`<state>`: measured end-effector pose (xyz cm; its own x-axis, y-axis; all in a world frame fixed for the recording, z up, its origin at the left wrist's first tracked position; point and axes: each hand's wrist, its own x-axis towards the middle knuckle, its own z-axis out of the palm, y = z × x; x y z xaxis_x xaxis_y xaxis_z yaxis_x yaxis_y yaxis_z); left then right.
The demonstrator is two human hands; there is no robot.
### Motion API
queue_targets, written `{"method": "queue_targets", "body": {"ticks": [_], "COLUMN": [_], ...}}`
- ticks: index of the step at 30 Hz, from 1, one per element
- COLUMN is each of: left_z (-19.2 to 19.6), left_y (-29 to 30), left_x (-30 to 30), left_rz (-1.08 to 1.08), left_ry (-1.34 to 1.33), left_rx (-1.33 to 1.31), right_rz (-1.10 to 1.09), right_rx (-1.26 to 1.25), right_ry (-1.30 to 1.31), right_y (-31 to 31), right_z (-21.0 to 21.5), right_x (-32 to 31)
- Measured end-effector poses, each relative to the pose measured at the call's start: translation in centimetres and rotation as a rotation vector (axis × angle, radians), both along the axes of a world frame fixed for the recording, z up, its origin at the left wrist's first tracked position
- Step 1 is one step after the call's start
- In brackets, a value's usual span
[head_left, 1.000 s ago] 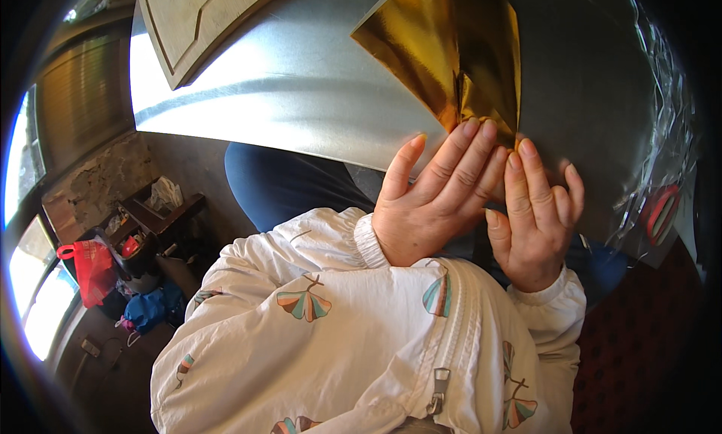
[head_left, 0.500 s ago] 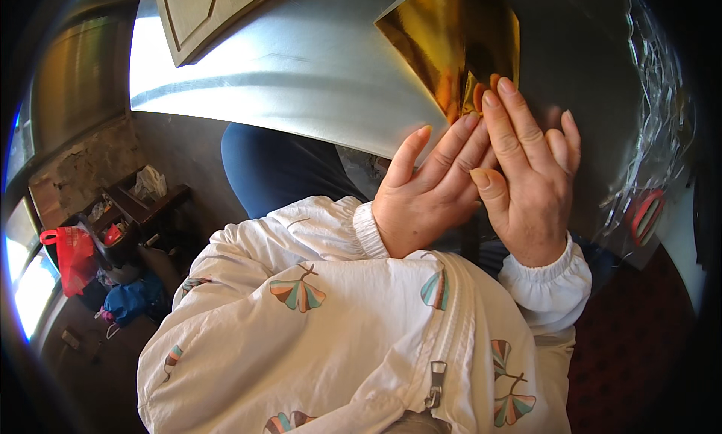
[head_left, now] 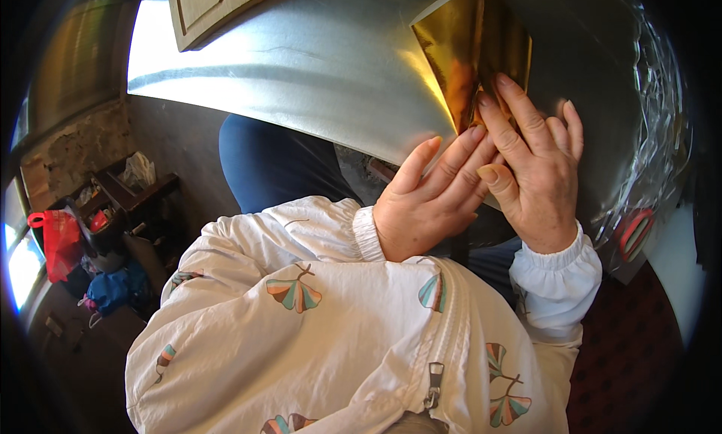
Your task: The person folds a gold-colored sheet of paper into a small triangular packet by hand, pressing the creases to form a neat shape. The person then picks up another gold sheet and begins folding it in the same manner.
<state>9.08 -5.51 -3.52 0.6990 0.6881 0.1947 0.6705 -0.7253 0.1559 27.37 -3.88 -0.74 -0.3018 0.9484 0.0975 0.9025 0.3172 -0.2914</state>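
Observation:
A sheet of shiny gold foil paper point(head_left: 450, 39) lies on the silvery metal tabletop point(head_left: 301, 65), folded so that it narrows to a point toward me. My left hand point(head_left: 430, 201) rests at that near point, fingers stretched out and thumb apart, with its fingertips touching the foil's lower left edge. My right hand point(head_left: 540, 174) reaches over the right side of the foil. Its index and middle fingers press flat on the sheet while the other fingers stay spread. Neither hand grips anything. The tip of the foil is partly hidden beneath my fingers.
A pale wooden panel point(head_left: 218, 9) lies at the far left of the table. Crumpled clear plastic point(head_left: 650, 125) runs along the right, beside a red loop-shaped handle point(head_left: 635, 233). On the floor side at left are a red bag point(head_left: 59, 242) and a blue bag point(head_left: 116, 289).
My right fingers have spread a little and slid over the foil's right side. In view, the foil sits slightly farther right, and the background has shifted as well.

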Motion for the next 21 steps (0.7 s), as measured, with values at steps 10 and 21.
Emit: {"method": "queue_targets", "body": {"ticks": [10, 21], "left_z": [0.1, 0.5], "left_y": [-0.3, -1.3], "left_x": [0.1, -0.7], "left_rz": [-0.004, -0.031], "left_ry": [-0.041, -0.108], "left_rx": [-0.027, -0.087], "right_rz": [0.001, -0.011], "right_rx": [0.08, 0.095], "right_ry": [0.057, 0.069], "right_y": [0.1, -0.1], "right_z": [-0.9, -0.7], "right_x": [0.2, -0.1]}}
